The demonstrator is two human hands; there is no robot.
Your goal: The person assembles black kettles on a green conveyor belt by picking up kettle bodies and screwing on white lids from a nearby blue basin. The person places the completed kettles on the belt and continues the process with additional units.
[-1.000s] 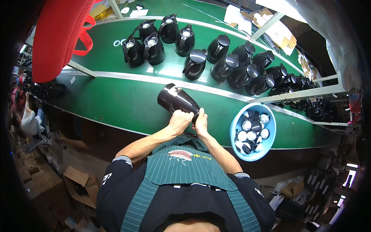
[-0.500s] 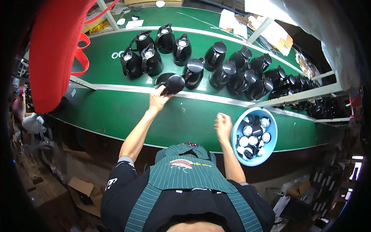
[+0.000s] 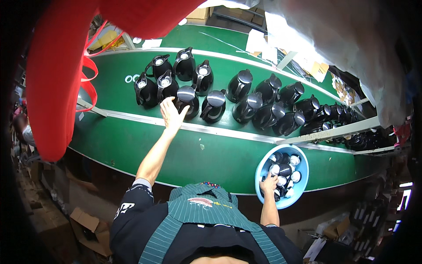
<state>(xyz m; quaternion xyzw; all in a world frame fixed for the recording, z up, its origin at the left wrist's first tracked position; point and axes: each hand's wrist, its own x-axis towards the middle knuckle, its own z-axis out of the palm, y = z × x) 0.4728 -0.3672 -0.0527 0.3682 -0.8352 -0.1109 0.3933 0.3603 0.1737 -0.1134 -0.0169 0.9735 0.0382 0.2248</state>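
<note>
A black jug (image 3: 187, 104) with a shiny round lid stands upright on the green bench's raised strip. Beside it is my left hand (image 3: 172, 116), open, thumb and fingers spread, holding nothing; the fingertips are at or very near the jug's side. My right hand (image 3: 269, 185) reaches into a light blue basin (image 3: 303, 187) on the right, full of black and white jug lids (image 3: 285, 170). Its fingers are apart among the lids at the basin's near-left side, and their tips are partly hidden. To the right of the first jug stands another lidded jug (image 3: 214, 106).
Several lidless jugs (image 3: 159, 67) with pale openings stand at the far left, near two white rings (image 3: 132, 78). More lidded jugs (image 3: 268, 89) fill the right. Red fabric (image 3: 52, 101) hangs at left, clear plastic (image 3: 378, 66) at right. A metal post (image 3: 329, 130) crosses the bench.
My left hand has let go of the jug, which was tilted and now stands upright in the row. My right hand has moved from beside the basin into it. The view has shifted slightly.
</note>
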